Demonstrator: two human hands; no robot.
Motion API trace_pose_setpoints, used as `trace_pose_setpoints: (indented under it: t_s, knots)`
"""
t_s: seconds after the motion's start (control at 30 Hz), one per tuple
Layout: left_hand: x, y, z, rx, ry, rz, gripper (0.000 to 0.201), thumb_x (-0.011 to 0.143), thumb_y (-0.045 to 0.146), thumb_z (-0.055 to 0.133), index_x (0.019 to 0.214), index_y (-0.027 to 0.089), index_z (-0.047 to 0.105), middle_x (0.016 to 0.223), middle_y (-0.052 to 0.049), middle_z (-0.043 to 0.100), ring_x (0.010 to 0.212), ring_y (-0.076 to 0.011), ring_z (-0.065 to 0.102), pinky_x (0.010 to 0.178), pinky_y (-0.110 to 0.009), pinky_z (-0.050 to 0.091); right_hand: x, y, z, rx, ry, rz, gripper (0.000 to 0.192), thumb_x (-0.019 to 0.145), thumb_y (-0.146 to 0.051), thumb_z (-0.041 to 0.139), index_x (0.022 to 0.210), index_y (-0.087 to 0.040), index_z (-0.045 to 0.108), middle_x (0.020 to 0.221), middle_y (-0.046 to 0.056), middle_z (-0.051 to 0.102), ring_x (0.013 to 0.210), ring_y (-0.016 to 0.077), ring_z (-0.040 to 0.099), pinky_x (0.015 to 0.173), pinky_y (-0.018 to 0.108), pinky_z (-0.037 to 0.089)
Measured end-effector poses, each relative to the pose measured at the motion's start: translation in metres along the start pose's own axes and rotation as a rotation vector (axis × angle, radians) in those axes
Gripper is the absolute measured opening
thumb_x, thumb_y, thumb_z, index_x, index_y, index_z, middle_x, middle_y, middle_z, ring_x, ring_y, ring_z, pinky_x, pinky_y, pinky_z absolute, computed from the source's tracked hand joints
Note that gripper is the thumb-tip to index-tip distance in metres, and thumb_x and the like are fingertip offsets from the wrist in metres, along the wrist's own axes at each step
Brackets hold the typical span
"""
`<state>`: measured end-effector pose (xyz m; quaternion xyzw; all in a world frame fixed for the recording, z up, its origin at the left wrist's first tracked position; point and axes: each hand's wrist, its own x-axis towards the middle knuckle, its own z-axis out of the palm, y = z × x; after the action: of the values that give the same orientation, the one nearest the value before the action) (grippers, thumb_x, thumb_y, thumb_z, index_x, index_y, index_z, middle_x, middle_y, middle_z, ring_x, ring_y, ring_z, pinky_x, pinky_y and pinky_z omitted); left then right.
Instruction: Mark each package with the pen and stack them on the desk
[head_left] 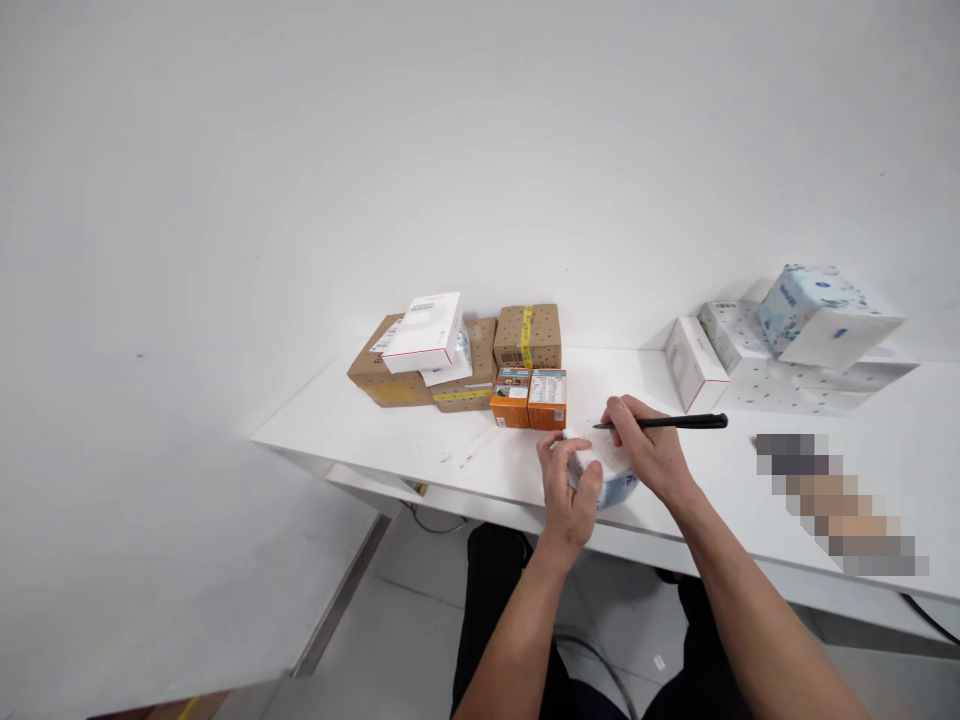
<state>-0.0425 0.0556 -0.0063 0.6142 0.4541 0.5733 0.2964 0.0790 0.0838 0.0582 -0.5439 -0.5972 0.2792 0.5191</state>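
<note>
Bare white wall (480,150) rises behind a white counter (375,430), and right at its near edge, that's where we're live! My left hand (568,487) is clasping a small white-and-blue wrapped pack (616,488), fingers and thumb spread around its top and side. My right hand (651,445) grips a slim black pen-like tool (690,422), its point hovering over the pack's far side; whether it touches, I can't tell.

Take that pack as the clock's centre. Just off it, between ten and eleven, two orange printed boxes (511,408) stand side by side. Directly behind them, at eleven, a brown dotted carton with yellow tape (544,330). Over at ten, a white box with a red edge line (420,340) lies tilted atop brown cardboard cartons (481,350).

Swing to between one and two: a white upright box (690,365) leans by a white dotted package (739,335). Up at two, a larger blue-and-white floral pack (802,305) sits on that package. Near four, a pixelated patch hides part of the counter. Down at six, my black-trousered legs (487,590)!
</note>
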Motion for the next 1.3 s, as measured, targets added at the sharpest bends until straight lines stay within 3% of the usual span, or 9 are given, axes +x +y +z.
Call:
trace_pose_setpoints:
  t_s: [0.73,1.07,1.3]
  knots:
    - [0.0003,-0.0021,-0.0006,0.005,-0.008,0.001,0.024,0.087,0.041,0.049,0.099,0.022,0.055,0.111,-0.009,0.044,0.111,-0.0231,0.045,0.091,-0.036,0.041,0.0011,-0.0089,0.0017,-0.136,-0.027,-0.026,0.043,0.090,-0.051,0.041,0.060,-0.021,0.049,0.049,-0.004,0.043,0.049,0.0114,0.041,0.050,0.025,0.033]
    - [0.0005,-0.0026,0.0000,-0.021,-0.011,-0.012,0.019,0.086,0.034,0.051,0.100,0.022,0.056,0.111,-0.008,0.043,0.106,-0.0212,0.046,0.087,-0.034,0.041,0.0029,-0.0068,0.0032,-0.151,-0.034,-0.042,0.044,0.091,-0.050,0.040,0.059,-0.020,0.048,0.048,-0.004,0.043,0.049,0.0109,0.041,0.048,0.024,0.032]
    - [-0.0001,-0.0023,0.0001,-0.039,-0.009,-0.017,0.019,0.085,0.031,0.052,0.101,0.022,0.056,0.112,-0.007,0.042,0.102,-0.0195,0.047,0.085,-0.032,0.041,-0.0004,-0.0024,0.0016,-0.033,0.058,0.001,0.043,0.090,-0.050,0.043,0.062,-0.019,0.053,0.051,-0.004,0.046,0.051,0.0101,0.044,0.051,0.024,0.035]
